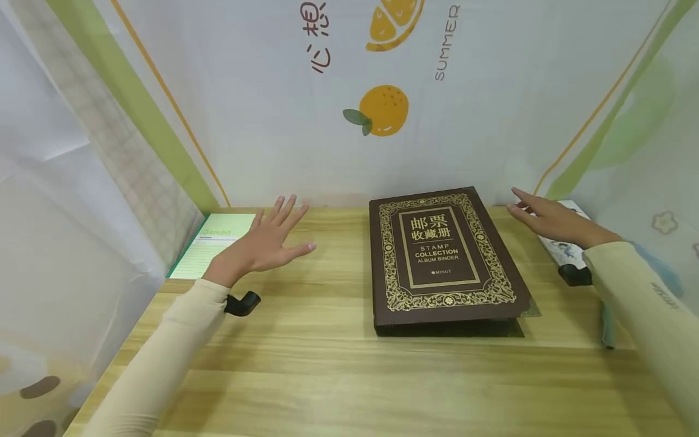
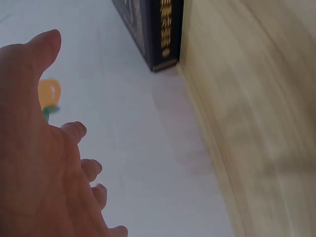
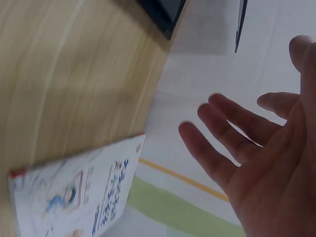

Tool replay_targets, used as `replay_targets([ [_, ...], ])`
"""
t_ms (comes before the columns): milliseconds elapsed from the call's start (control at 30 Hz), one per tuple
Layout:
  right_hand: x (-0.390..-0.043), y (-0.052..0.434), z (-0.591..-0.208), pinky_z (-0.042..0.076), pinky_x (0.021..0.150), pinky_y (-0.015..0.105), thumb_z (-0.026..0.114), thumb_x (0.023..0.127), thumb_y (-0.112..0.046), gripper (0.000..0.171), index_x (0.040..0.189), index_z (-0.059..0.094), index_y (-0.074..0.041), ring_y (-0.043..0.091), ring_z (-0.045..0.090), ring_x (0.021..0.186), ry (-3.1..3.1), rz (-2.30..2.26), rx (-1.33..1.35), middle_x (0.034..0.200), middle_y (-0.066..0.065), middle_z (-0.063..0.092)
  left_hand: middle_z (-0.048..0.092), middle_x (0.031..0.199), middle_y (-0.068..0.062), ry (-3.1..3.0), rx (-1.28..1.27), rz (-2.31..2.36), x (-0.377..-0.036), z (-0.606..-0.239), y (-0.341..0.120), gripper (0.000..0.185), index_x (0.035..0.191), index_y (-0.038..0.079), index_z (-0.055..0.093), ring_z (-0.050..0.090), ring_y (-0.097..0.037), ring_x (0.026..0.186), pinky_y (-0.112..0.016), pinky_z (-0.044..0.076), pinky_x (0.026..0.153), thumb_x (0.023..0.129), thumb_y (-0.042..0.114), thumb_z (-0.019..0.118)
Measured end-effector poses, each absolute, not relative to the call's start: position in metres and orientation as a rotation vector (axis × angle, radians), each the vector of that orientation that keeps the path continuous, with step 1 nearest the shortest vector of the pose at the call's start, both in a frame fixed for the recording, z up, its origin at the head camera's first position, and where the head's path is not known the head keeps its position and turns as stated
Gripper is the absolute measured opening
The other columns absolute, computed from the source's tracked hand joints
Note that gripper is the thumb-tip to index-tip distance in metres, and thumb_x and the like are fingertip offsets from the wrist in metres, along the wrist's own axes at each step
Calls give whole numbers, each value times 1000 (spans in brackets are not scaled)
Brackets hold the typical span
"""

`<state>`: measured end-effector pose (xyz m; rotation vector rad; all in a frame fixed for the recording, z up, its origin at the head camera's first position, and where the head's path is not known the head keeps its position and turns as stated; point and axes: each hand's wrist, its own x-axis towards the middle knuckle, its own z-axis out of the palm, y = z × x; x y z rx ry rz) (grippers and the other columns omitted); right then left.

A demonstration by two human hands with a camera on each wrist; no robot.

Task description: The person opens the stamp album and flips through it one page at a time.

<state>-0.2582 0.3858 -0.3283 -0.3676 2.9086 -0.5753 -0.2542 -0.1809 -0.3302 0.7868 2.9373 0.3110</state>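
A dark brown stamp album binder (image 1: pixel 445 255) with gold ornament lies on the wooden table, its front cover lifted slightly along the right side. To its left, the left hand (image 1: pixel 262 240) hovers with fingers spread, holding nothing; its wrist view shows the album's spine (image 2: pixel 168 29) beyond the thumb. On the other side, the right hand (image 1: pixel 557 220) is held above the table right of the album, fingers extended and bare of any object. Beneath the right hand is a white illustrated book (image 3: pixel 79 192), partly hidden by the arm in the head view.
A pale green notepad (image 1: pixel 204 249) marked "Gambit" lies at the table's left back, partly behind the left hand. A grey-green strip-like thing (image 1: pixel 608 326) pokes out under the right forearm. A white curtain (image 1: pixel 262 121) with printed oranges hangs along the table's back edge.
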Motion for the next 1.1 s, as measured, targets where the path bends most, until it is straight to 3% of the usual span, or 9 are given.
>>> replay_targets([
  [167, -271, 376, -331, 47, 94, 66, 30, 110, -47, 72, 162, 8, -3, 56, 54, 121, 2879, -590, -368, 143, 39, 46, -9, 171, -7, 2875, 933, 291, -241, -342, -146, 92, 165, 27, 7, -8, -32, 159, -64, 6, 124, 95, 75, 40],
  [367, -278, 369, -341, 56, 85, 54, 33, 110, -42, 72, 162, 4, 0, 44, 66, 106, 2783, -737, -401, 138, 37, 52, 4, 171, -10, 2768, 1157, 261, -209, -355, -96, 94, 164, 30, 14, 10, -32, 159, -53, 24, 123, 90, 79, 45],
  [567, -282, 366, -349, 55, 83, 48, 33, 109, -48, 78, 161, 1, 1, 30, 65, 95, 2761, -778, -353, 122, 25, 62, 18, 169, -16, 2665, 1552, 32, -169, -360, -50, 92, 164, 25, 20, 23, -35, 156, -49, 34, 119, 92, 77, 46],
  [667, -284, 362, -349, 51, 82, 46, 33, 109, -48, 77, 161, 4, 2, 26, 61, 85, 2769, -774, -364, 111, 19, 64, 25, 167, -17, 2648, 1661, -76, -157, -360, -34, 88, 163, 25, 21, 28, -35, 154, -44, 34, 121, 94, 73, 46],
  [767, -285, 357, -350, 49, 84, 46, 33, 109, -46, 76, 161, 6, 2, 23, 58, 79, 2769, -784, -373, 110, 17, 65, 29, 165, -18, 2647, 1702, -156, -152, -360, -23, 83, 163, 25, 20, 31, -36, 153, -42, 31, 123, 98, 67, 47],
  [933, -287, 351, -352, 51, 92, 55, 34, 110, -42, 73, 160, 7, 5, 19, 65, 88, 2723, -857, -371, 120, 23, 66, 32, 164, -15, 2681, 1681, -224, -151, -365, -13, 77, 163, 27, 20, 35, -33, 151, -45, 37, 119, 100, 58, 51],
  [1100, -289, 348, -353, 54, 97, 53, 34, 111, -36, 70, 159, 6, 8, 36, 69, 110, 2698, -920, -349, 111, 19, 70, 39, 162, -9, 2745, 1697, -280, -151, -369, -11, 67, 161, 30, 30, 43, -27, 147, -41, 45, 114, 102, 50, 54],
])
